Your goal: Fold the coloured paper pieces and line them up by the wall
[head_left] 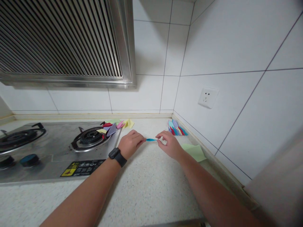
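Note:
A small blue folded paper [151, 139] is stretched between my two hands just above the counter. My left hand [131, 143], with a black watch on its wrist, pinches the paper's left end between thumb and fingers. At the other end, the thumb and forefinger of my right hand [169, 144] close in on the paper's tip, the rest of that hand being curled. Several coloured folded papers [177, 128] lie in a cluster behind my right hand. Beside my right forearm is a flat pale green sheet [194, 152].
To the left is a gas stove [58, 148] with two burners and knobs. More loose coloured papers [113, 127] lie over its right burner and edge. A range hood [68, 41] hangs above. On the right tiled wall is a socket [208, 97].

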`<state>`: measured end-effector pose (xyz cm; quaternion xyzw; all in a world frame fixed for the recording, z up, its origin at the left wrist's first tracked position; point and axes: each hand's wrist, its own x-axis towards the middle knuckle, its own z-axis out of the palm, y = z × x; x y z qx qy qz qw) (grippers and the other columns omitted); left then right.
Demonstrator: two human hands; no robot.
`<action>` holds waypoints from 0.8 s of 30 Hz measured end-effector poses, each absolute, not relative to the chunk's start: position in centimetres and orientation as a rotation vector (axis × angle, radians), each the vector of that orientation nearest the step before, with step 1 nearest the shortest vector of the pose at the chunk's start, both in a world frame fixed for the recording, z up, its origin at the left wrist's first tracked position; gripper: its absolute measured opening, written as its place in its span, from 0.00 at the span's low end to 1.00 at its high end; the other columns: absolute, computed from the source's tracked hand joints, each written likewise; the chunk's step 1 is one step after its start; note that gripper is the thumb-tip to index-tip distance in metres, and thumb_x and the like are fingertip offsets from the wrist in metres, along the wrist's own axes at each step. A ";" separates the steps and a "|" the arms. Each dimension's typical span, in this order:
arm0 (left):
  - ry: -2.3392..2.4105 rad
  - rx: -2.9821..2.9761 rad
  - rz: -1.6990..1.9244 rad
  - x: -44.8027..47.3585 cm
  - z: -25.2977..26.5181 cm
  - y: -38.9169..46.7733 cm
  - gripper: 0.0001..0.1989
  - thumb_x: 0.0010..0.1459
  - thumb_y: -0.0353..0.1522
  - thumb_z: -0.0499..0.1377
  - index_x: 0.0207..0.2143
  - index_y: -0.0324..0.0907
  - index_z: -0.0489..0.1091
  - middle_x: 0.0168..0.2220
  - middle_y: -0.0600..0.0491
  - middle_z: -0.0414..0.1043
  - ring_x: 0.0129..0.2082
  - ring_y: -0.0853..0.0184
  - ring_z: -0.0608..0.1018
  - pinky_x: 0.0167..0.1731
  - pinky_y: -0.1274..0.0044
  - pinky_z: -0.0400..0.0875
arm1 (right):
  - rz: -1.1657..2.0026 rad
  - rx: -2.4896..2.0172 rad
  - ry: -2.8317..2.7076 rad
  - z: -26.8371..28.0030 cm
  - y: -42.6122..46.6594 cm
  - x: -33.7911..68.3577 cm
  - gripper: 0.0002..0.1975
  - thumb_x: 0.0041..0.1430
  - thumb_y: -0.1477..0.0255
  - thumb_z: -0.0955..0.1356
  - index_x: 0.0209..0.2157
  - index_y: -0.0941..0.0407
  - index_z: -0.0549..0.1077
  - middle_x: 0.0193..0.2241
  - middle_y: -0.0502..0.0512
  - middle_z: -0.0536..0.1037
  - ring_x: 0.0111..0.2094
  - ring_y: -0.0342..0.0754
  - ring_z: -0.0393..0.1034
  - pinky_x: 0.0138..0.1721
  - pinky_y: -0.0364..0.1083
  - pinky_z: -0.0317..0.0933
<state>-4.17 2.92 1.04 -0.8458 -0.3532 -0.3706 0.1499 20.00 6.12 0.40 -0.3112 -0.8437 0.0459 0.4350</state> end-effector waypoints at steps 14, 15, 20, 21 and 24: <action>-1.303 -2.423 -1.040 -4.2 0.6 3.0 0.11 0.62 0.38 0.56 0.42 0.45 0.74 0.33 0.52 0.76 0.32 0.68 0.75 0.33 0.77 0.68 | 0.151 -0.938 -2.102 -0.1 6.5 20.2 0.04 0.57 0.76 0.67 0.35 0.54 0.73 0.31 0.51 0.75 0.31 0.45 0.67 0.35 0.45 0.60; -1.343 -2.433 -1.050 -4.2 0.5 3.1 0.11 0.62 0.38 0.56 0.43 0.45 0.74 0.31 0.53 0.75 0.29 0.69 0.74 0.32 0.77 0.67 | 0.179 -0.959 -2.093 -0.2 6.5 20.2 0.05 0.58 0.75 0.66 0.36 0.54 0.73 0.31 0.51 0.75 0.30 0.45 0.67 0.34 0.44 0.60; -1.448 -2.478 -1.270 -4.3 0.0 3.5 0.13 0.61 0.38 0.57 0.47 0.45 0.70 0.32 0.54 0.75 0.28 0.70 0.74 0.28 0.79 0.68 | 0.379 -0.965 -2.027 -0.8 7.0 20.0 0.07 0.59 0.74 0.66 0.40 0.53 0.70 0.31 0.50 0.75 0.29 0.44 0.68 0.31 0.43 0.59; -1.459 -2.483 -1.312 -4.3 -0.1 3.6 0.14 0.61 0.38 0.57 0.48 0.45 0.70 0.32 0.54 0.75 0.28 0.70 0.75 0.28 0.79 0.68 | 0.428 -0.958 -2.006 -0.8 7.1 20.0 0.06 0.59 0.73 0.65 0.40 0.53 0.69 0.30 0.49 0.75 0.28 0.44 0.68 0.31 0.43 0.59; -1.462 -2.487 -1.363 -4.5 -0.2 3.8 0.12 0.61 0.37 0.57 0.46 0.44 0.71 0.32 0.54 0.75 0.28 0.70 0.75 0.26 0.80 0.68 | 0.547 -0.929 -1.964 -1.0 7.1 19.9 0.04 0.59 0.72 0.64 0.38 0.54 0.67 0.27 0.48 0.73 0.28 0.44 0.68 0.30 0.43 0.59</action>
